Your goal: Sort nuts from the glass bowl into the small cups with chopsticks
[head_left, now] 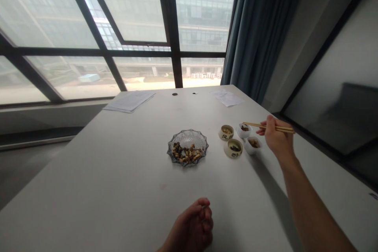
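My right hand (276,134) is closed around a pair of wooden chopsticks (256,126). Their tips are at the rear white plastic cup (243,130), which has dark bits in it; whether they pinch anything is too small to tell. Close by stand a second white cup (253,145) with brownish pieces and two cream bowls with dark characters, the rear bowl (226,133) and the front bowl (233,149). A scalloped glass dish (189,136) to their left holds mixed brown and pale pieces. Near the front, my left hand (191,226) rests with fingers curled, nothing visible in it.
Papers (130,101) lie at the white table's (124,189) far left, and more sheets (227,97) at the far right. Between them are a dark round spot (175,94) and a small dark-and-white item (195,93). Windows and a blue curtain (260,27) stand behind.
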`<state>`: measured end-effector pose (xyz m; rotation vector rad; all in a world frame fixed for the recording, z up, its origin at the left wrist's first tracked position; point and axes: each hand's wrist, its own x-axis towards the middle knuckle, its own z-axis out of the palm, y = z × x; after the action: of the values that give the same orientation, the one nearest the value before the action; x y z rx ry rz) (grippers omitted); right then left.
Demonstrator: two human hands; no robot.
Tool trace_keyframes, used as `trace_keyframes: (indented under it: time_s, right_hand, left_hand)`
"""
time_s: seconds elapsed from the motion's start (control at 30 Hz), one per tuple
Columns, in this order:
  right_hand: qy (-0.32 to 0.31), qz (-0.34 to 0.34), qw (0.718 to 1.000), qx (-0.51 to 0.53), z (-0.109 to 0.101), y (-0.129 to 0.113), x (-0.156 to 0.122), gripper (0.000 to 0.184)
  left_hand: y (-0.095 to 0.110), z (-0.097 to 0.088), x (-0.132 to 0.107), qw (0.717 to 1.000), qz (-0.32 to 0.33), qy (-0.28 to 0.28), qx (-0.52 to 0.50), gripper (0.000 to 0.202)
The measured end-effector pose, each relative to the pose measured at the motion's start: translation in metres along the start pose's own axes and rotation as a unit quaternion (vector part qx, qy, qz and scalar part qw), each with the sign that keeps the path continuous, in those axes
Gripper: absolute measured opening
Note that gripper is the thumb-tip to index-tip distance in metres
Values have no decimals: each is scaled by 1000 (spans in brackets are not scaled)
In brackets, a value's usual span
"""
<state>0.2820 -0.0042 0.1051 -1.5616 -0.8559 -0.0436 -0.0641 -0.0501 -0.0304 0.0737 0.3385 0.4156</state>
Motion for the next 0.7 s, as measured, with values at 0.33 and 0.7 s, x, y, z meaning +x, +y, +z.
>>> trace_keyframes:
  time_s: [0.33,0.7]
  right_hand:
    - [-9,19,996,82,9,-9,-1,54]
    - [-324,77,928,167,66,-39,-75,53]
  left_hand:
    - [-1,0,-1,1000,-5,-4,-14,20]
    - [-3,2,-1,1000,3,-1,2,19]
